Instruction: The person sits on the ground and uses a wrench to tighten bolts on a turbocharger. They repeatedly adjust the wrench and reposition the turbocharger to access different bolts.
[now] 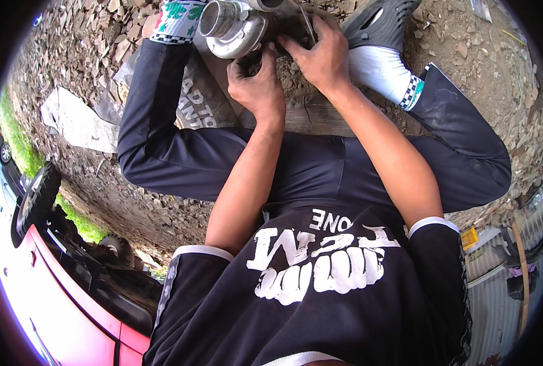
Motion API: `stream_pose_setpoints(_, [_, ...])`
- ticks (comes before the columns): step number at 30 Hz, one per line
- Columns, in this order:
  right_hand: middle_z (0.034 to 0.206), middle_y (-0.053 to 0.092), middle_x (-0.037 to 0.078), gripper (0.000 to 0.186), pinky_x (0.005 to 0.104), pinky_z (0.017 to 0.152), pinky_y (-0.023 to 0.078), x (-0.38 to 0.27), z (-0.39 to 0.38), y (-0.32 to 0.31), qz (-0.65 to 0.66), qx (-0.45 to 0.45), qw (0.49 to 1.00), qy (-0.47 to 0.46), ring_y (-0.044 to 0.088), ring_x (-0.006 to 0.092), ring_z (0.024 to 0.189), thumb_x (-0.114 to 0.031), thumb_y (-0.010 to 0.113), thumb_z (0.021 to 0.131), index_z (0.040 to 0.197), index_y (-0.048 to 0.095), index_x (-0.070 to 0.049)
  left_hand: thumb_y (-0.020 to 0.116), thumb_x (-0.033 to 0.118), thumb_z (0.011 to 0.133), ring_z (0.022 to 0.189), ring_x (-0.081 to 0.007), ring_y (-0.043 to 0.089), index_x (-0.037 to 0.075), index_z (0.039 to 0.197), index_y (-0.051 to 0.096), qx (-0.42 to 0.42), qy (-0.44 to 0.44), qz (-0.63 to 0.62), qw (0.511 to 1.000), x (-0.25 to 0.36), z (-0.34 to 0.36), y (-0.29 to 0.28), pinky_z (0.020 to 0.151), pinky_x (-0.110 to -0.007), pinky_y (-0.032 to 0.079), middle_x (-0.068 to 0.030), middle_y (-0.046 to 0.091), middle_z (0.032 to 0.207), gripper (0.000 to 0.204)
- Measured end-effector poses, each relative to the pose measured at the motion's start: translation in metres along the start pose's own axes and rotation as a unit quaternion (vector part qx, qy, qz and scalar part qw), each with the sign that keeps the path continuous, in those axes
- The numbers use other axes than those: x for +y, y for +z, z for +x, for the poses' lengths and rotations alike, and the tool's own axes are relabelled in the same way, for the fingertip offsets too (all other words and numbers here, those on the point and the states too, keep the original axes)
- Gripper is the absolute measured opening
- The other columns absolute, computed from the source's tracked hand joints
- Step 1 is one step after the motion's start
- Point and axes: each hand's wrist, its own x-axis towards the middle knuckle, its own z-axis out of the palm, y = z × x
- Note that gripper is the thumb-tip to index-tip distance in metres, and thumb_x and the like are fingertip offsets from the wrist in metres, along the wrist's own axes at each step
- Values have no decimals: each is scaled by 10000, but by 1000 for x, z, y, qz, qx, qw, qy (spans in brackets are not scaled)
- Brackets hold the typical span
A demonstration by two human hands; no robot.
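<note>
A silver metal turbocharger (241, 36) with a round pipe mouth sits at the top of the view, between my feet; the upper edge cuts off part of it. My left hand (258, 90) is at its near side, the fingers curled in and the thumb pressed toward them. Whatever lies in that pinch is too small and dark to make out. My right hand (320, 53) grips the turbocharger's right side, the thumb in front and the fingers reaching behind a thin metal edge (308, 25).
I sit on stony ground with legs folded, a dark clog (381, 24) on my right foot. A printed grey sack (201, 97) lies under the turbocharger, with a pale torn sheet (79, 122) to the left. A red vehicle (70, 299) stands at lower left, corrugated metal sheets (497, 299) at lower right.
</note>
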Motion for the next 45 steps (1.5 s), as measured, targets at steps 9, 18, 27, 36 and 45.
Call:
stream_pose_setpoints(9, [1178, 666, 222, 509, 452, 975, 536, 4, 0, 0, -1, 4, 1000, -5, 650, 405, 1116, -134, 858, 736, 1183, 671, 23, 835, 61, 869, 817, -155, 712, -108, 994, 714, -25, -38, -72, 996, -6, 3, -1, 766, -286, 598, -126, 754, 943, 243])
stream_pose_setpoints(18, [1179, 666, 219, 510, 451, 982, 533, 4, 0, 3, -5, 16, 1000, -18, 649, 400, 1122, -124, 860, 730, 1181, 671, 21, 833, 106, 871, 827, -125, 683, -94, 1015, 721, -34, -17, -47, 998, 1, 2, -5, 794, -269, 553, -104, 760, 956, 272])
stream_pose_setpoints(27, [1178, 665, 218, 508, 444, 978, 536, 4, -1, 1, 6, 9, 1000, -13, 653, 397, 1114, -116, 859, 730, 1180, 670, 23, 830, 128, 865, 832, -122, 668, -83, 1028, 725, -35, -57, -51, 996, 11, 0, -4, 804, -272, 536, -86, 753, 951, 286])
stream_pose_setpoints(36, [1180, 666, 217, 503, 443, 980, 535, 3, 0, 0, 18, 4, 1000, -1, 653, 395, 1122, -108, 853, 733, 1180, 667, 28, 848, 139, 843, 805, -128, 665, -75, 997, 708, -17, -49, -49, 997, 4, -3, 1, 788, -280, 539, -84, 745, 918, 298])
stream_pose_setpoints(45, [1187, 669, 210, 504, 438, 987, 533, 5, -1, 0, 20, 9, 1000, -14, 653, 391, 1130, -93, 853, 719, 1173, 669, 24, 858, 157, 850, 799, -140, 673, -65, 976, 707, -21, -29, -70, 997, 2, -1, 0, 792, -304, 549, -95, 751, 905, 297])
